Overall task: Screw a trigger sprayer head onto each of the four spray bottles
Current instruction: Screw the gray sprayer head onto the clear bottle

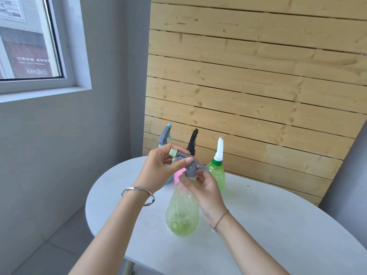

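- Grey sprayer head: our left hand pinches it; right hand grips the neck of ribbed, translucent green bottle.
- Four bottles on the white table.

The left hand grips the grey sprayer head atop the pale green bottle; the right hand pinches its collar just below.
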Demonstrator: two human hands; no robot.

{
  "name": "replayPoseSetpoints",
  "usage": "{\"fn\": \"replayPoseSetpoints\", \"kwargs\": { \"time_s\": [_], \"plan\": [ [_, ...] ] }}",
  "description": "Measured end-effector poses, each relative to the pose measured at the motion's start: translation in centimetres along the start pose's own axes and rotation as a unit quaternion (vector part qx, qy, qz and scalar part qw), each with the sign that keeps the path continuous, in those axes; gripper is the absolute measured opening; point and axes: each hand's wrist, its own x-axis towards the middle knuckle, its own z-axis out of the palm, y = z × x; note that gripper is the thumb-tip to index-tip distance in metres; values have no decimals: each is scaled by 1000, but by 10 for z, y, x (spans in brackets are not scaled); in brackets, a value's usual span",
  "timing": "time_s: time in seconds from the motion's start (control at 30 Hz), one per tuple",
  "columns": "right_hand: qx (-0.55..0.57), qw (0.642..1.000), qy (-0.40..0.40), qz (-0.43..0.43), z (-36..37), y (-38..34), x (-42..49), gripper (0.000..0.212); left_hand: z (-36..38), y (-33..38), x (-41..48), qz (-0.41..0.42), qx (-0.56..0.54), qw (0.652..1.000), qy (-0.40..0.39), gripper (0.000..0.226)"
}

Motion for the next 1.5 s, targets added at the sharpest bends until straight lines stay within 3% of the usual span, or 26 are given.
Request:
{"fn": "replayPoseSetpoints", "kwargs": {
  "time_s": [0.13,0.3,0.43,0.6,0.73,0.9,1.03,1.2,1.37,1.5],
  "plan": [
    [39,992,-108,54,-9,-7,-2,36,-1,0,0,-1,3,1000,0,11],
    [7,999,-31,28,-2,-3,-3,39,-1,2,-1,-3,-6,1000,-9,10],
    [19,991,-120,57,-10,-8,-5,47,-2,1,-1,-14,-15,1000,-4,10],
    [-7,999,-22,27,-2,-2,-5,43,-2,0,-1,-23,-13,1000,-12,16],
    [8,991,-121,59,-9,-8,-6,46,-4,2,-2,-25,-20,999,-13,13],
    [-9,999,-17,30,1,-1,-5,41,-4,1,-2,-24,-15,999,-22,11],
    [31,990,-118,64,-10,-10,-5,45,-6,1,-2,-20,-16,1000,-17,10],
    [6,999,-27,16,-3,-4,-2,43,-5,2,-2,-21,-9,1000,-16,11],
    [40,988,-133,63,-11,-15,-3,44,-8,2,-3,-16,-16,999,-25,10],
    [15,998,-60,28,-5,-10,-2,48,-5,3,-2,-5,-6,1000,-23,13]
  ]
}}
